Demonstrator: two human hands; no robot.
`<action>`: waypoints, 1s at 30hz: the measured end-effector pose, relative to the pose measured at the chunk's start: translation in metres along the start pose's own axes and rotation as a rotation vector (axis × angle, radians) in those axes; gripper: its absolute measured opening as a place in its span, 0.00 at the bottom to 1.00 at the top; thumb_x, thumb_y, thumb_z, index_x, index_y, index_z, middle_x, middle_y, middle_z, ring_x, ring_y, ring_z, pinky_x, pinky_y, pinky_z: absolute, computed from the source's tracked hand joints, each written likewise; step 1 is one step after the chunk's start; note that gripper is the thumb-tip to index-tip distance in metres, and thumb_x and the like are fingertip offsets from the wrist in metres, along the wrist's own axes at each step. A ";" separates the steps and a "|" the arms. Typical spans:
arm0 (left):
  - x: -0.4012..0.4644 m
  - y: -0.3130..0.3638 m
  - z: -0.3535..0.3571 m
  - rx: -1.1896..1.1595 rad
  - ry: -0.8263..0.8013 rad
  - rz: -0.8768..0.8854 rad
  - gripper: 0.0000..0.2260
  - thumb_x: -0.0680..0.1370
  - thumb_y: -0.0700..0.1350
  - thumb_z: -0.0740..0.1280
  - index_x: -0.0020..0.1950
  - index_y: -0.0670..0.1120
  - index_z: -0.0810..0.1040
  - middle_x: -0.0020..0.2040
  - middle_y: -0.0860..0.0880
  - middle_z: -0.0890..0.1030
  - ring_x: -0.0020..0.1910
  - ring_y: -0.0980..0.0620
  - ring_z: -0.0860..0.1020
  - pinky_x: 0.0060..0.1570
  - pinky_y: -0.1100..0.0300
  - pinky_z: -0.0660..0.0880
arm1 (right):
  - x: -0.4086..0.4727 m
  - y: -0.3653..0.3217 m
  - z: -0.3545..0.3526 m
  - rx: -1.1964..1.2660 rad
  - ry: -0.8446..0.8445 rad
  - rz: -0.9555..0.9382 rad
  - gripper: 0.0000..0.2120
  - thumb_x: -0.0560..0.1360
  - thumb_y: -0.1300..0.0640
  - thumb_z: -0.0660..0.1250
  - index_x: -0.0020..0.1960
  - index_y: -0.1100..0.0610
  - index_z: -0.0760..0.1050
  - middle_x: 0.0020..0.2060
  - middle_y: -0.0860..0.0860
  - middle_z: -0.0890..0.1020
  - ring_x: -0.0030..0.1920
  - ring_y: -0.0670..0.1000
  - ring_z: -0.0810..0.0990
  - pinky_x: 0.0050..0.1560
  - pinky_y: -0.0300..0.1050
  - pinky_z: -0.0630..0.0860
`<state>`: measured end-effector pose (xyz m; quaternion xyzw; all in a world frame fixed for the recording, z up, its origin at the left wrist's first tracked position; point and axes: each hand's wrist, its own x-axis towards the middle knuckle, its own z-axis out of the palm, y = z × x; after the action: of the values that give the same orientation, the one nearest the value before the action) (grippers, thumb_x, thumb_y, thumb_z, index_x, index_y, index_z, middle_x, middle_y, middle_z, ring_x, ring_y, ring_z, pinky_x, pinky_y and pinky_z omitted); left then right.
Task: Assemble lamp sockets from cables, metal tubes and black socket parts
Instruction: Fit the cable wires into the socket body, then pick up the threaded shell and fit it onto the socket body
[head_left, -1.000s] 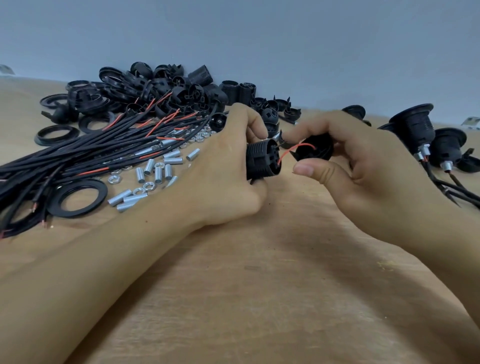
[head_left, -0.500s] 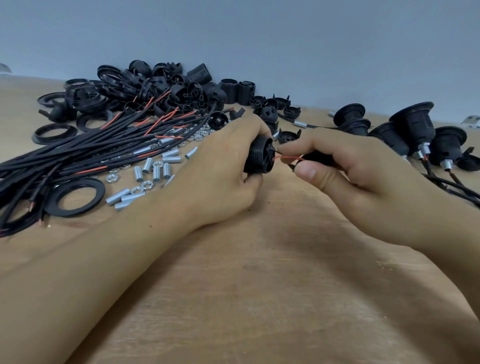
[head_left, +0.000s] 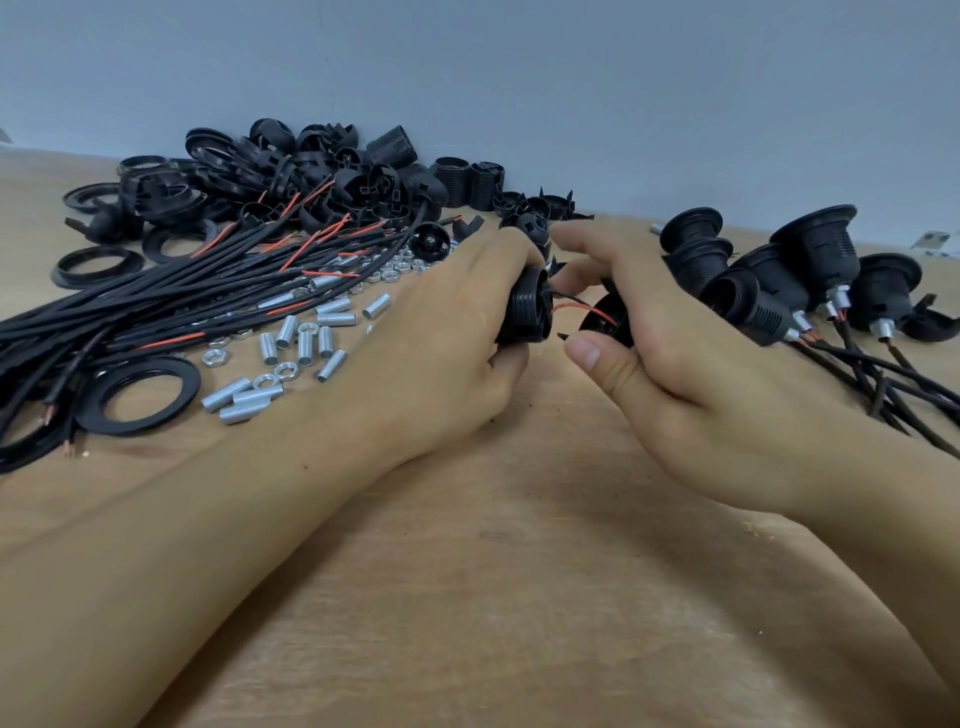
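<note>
Landmark: threaded socket body (head_left: 525, 312), above the wooden table (head_left: 519, 571), near its middle.
Hidden: most of the second black part (head_left: 605, 314), just right of the socket body, sat behind the right fingers; its shape could not be told.
Left hand (head_left: 457, 332): fingers curled round the socket body, gripping it.
Right hand (head_left: 691, 364): fingers curled round the second black part, thumb extended below it.
Wires: a red wire (head_left: 582, 310) and a black one bridged the two parts.
Change: half a second before, the two parts nearly met; here they stood apart.
Left of landmark: cables (head_left: 156, 317), metal tubes (head_left: 306, 343), black ring (head_left: 137, 395).
Right of landmark: finished sockets (head_left: 779, 275).
</note>
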<state>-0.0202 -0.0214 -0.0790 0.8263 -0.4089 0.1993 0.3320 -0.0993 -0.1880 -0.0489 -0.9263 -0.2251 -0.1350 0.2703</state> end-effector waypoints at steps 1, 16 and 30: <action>0.000 0.001 0.000 0.005 0.003 0.006 0.15 0.72 0.36 0.67 0.58 0.41 0.74 0.50 0.45 0.76 0.45 0.42 0.74 0.44 0.43 0.73 | 0.000 -0.001 0.000 0.035 -0.002 0.015 0.22 0.78 0.55 0.57 0.69 0.44 0.55 0.57 0.38 0.69 0.53 0.35 0.70 0.52 0.21 0.63; 0.001 -0.004 0.000 -0.008 0.031 -0.028 0.15 0.71 0.33 0.68 0.57 0.41 0.75 0.51 0.45 0.76 0.47 0.44 0.74 0.46 0.46 0.72 | 0.006 0.001 0.001 0.499 0.193 0.136 0.20 0.72 0.68 0.73 0.58 0.50 0.77 0.52 0.50 0.81 0.41 0.46 0.82 0.42 0.36 0.79; -0.002 -0.001 0.002 -0.097 -0.011 -0.051 0.22 0.71 0.32 0.68 0.63 0.45 0.69 0.50 0.52 0.76 0.45 0.52 0.74 0.43 0.56 0.71 | 0.007 0.000 0.002 0.411 0.207 0.302 0.16 0.70 0.64 0.76 0.52 0.47 0.79 0.44 0.47 0.83 0.31 0.47 0.84 0.42 0.43 0.82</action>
<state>-0.0204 -0.0212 -0.0815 0.8205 -0.3988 0.1660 0.3744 -0.0934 -0.1848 -0.0478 -0.8562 -0.0785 -0.1385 0.4914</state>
